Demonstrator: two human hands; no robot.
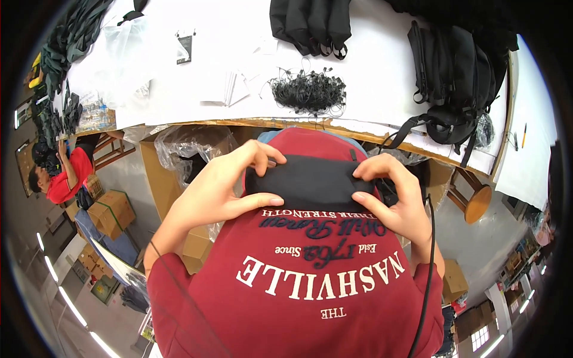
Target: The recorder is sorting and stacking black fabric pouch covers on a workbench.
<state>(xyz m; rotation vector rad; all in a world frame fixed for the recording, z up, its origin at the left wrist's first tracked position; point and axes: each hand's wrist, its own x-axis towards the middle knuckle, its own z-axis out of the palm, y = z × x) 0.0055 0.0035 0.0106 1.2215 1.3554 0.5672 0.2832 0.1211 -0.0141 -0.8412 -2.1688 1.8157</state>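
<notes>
A flat, rectangular piece of black fabric (313, 182), perhaps a small pouch, is stretched level in front of my body, between me and the table edge. My left hand (239, 182) pinches its left end, thumb along the near edge and fingers over the far one. At the other end my right hand (391, 191) grips it likewise, with the thumb and curled fingertips on the fabric. Straight beyond it on the white table (197, 83) lies a tangled heap of thin black cords (309, 92) with small tags or clips.
A black backpack (459, 83) with straps hanging over the edge lies at the right. Folded black bags (310, 27) sit at the back. Below the table are cardboard boxes with plastic liners (194, 149) and a wooden stool (477, 203). Another person (68, 170) in red works at the left.
</notes>
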